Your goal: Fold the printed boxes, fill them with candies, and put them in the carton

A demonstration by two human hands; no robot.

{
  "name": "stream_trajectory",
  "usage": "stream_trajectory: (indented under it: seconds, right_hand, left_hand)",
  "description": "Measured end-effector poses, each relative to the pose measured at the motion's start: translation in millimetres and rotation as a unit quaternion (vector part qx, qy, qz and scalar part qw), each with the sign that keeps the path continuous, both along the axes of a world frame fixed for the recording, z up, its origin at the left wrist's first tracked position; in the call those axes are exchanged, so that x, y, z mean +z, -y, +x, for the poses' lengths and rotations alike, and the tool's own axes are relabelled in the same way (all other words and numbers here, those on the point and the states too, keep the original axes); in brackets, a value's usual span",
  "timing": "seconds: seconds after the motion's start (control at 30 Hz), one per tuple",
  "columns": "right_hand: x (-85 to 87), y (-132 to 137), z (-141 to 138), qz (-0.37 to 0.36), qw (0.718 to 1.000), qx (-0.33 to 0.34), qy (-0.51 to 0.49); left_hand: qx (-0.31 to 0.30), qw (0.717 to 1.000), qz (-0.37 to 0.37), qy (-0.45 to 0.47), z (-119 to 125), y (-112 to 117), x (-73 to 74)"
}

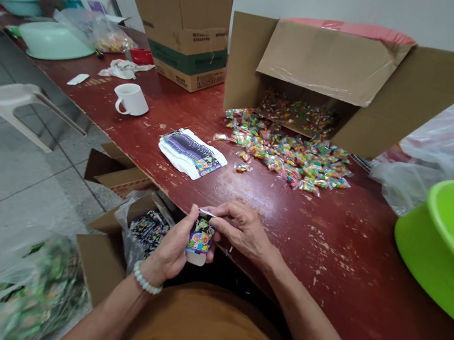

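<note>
A small printed candy box, purple with colourful pictures, is in my left hand, the thumb along its side and fingers behind it. A white flap hangs at its lower end. My right hand pinches the top edge of the same box between thumb and fingers. On the table ahead lies a stack of flattened printed boxes, overlapping one another. Beyond it, many wrapped candies spill from a cardboard carton tipped on its side.
A white mug and a second carton stand on the red table. At the right edge sits a green basin. Below left, an open carton holds filled packs, beside a plastic bag. A white stool stands farther left.
</note>
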State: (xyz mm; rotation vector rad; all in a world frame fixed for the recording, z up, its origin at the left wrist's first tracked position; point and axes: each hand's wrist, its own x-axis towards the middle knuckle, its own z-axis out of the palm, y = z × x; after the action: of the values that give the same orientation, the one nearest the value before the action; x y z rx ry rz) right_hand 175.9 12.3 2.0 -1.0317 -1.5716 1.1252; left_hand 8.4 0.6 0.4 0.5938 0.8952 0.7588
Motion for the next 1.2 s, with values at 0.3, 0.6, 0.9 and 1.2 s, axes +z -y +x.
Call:
stream_trajectory:
  seconds: [0.3, 0.6, 0.9, 1.2]
  right_hand:
    - [4.6, -12.4, -9.5, -0.174, 0.980, 0.028, -0.096]
    - [6.0, -19.4, -8.7, -0.181, 0.978, 0.022, -0.100]
    - [1.1, -4.5, -10.1, 0.076, 0.993, 0.040, 0.082]
    - [-24.9, -107.7, 31.3, 0.124, 0.913, -0.121, 0.369]
  left_hand:
    - [0.026, 0.987, 0.103, -0.122, 5.8, -2.8, -2.3]
    - [-0.009, 0.984, 0.128, -0.125, -2.3, -9.9, -1.6]
    - [0.026, 0.999, 0.018, -0.003, -2.1, -3.9, -1.7]
    - [-0.001, 0.999, -0.046, 0.004, -24.5, 46.1, -27.0]
